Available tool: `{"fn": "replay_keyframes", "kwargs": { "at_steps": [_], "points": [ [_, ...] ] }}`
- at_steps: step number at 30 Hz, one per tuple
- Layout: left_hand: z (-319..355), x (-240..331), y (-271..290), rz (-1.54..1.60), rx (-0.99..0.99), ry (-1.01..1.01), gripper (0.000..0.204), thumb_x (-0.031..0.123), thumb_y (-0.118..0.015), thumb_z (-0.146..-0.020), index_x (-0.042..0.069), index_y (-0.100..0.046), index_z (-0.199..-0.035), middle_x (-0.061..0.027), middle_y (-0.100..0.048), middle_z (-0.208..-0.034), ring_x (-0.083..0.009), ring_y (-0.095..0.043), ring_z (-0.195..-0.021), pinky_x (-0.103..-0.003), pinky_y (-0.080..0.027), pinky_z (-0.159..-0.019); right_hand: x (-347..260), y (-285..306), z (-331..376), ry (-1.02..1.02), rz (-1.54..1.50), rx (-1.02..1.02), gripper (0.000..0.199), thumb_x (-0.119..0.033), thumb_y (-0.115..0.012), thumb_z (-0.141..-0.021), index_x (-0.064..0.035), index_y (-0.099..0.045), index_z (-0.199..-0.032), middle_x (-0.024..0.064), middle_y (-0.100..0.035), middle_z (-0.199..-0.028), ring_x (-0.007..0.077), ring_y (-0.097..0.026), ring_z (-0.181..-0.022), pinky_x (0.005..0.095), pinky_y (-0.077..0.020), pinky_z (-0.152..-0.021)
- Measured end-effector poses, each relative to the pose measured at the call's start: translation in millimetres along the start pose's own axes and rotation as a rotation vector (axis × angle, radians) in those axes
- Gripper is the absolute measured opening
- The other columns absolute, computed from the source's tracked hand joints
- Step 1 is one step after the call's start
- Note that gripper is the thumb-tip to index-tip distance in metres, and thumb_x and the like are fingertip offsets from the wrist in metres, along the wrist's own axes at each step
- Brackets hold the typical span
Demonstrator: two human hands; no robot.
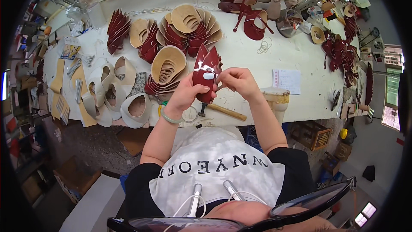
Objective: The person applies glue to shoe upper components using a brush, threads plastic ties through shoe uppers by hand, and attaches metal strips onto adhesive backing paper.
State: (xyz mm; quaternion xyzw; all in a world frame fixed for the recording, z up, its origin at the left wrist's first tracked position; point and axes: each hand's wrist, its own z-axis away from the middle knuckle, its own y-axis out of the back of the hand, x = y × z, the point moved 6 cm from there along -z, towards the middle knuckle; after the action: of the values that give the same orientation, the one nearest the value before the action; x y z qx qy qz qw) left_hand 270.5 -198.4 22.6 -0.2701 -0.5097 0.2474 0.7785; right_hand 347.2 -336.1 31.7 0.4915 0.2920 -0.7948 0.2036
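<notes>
Both hands are holding a glossy dark-red shoe upper piece (207,76) above the near edge of the bench (240,53). The left hand (187,94) is gripping its lower left edge; the right hand (237,80) is pinching its right edge between the fingertips. The piece is probably light, thin and flexible, with a slick patent face, so a pinch at the edges is suiting it best and sparing the gloss. A wooden-handled hammer (223,111) is lying just below, and stacked tan and red uppers (167,71) are lying to the left.
</notes>
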Motion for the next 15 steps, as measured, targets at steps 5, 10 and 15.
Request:
{"fn": "replay_keyframes", "kwargs": {
  "at_steps": [5,10,15],
  "points": [
    [-9,16,-19,-0.236,0.032,0.128,0.036,-0.004,-0.051,-0.076,-0.002,-0.050,-0.112,-0.0093,-0.064,-0.091,-0.0169,-0.066,-0.074,-0.029,-0.055,-0.071,-7,8,-8,0.033,0.228,-0.037,0.021,-0.021,-0.064,-0.089,-0.0005,-0.069,-0.087,-0.0009,-0.062,-0.065,0.0056,-0.052,-0.058,0.0216,-0.0408,-0.052],
    [-29,7,-9,-0.264,-0.025,0.177,0.036,-0.005,-0.051,-0.077,-0.001,-0.050,-0.113,-0.0084,-0.063,-0.090,-0.0168,-0.066,-0.075,-0.029,-0.054,-0.071,1,21,-25,-0.035,0.473,-0.055,0.021,-0.020,-0.066,-0.087,-0.0017,-0.070,-0.077,0.0004,-0.064,-0.066,0.0059,-0.055,-0.060,0.0217,-0.0430,-0.054],
    [-49,-10,30,-0.064,0.093,0.075,0.040,-0.002,-0.053,-0.080,0.000,-0.046,-0.119,-0.0105,-0.063,-0.095,-0.0200,-0.066,-0.081,-0.032,-0.055,-0.074,9,69,-98,-0.186,0.640,-0.024,0.035,-0.038,-0.072,-0.079,-0.0032,-0.071,-0.077,0.0045,-0.062,-0.060,0.0109,-0.060,-0.052,0.0262,-0.0463,-0.052]
  ]
}}
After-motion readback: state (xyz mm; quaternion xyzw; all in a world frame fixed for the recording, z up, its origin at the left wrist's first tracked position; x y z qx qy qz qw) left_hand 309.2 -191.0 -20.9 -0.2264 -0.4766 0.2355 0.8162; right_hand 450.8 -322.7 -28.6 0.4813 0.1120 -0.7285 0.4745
